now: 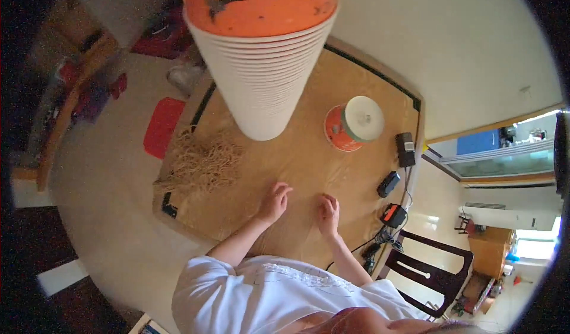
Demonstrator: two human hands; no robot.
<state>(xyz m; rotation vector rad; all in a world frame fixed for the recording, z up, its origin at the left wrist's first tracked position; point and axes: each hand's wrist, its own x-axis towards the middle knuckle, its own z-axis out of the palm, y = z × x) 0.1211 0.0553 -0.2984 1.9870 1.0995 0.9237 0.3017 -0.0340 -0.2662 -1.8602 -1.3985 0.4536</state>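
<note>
My left hand point(276, 202) hovers over or rests on the wooden table point(297, 165), its fingers loosely bent and apart, with nothing visible in it. To its right, my right hand point(328, 214) has half-curled fingers, and I see nothing held there either. Beyond my left hand lies a loose heap of tan, straw-like strands point(202, 162). A tall stack of nested paper tubs point(264, 84) rises from the table toward the camera, white rims below an orange printed body. Farther right stands a short orange tub point(341, 129) with a pale round face upward. Neither hand touches the tubs.
Along the table's right side lie a black adapter point(405, 150), a small dark device point(389, 184), a black-and-orange box point(393, 216) and tangled cables point(385, 239). A dark wooden chair point(427, 268) stands at the right. A red stool point(164, 127) sits beyond the left edge.
</note>
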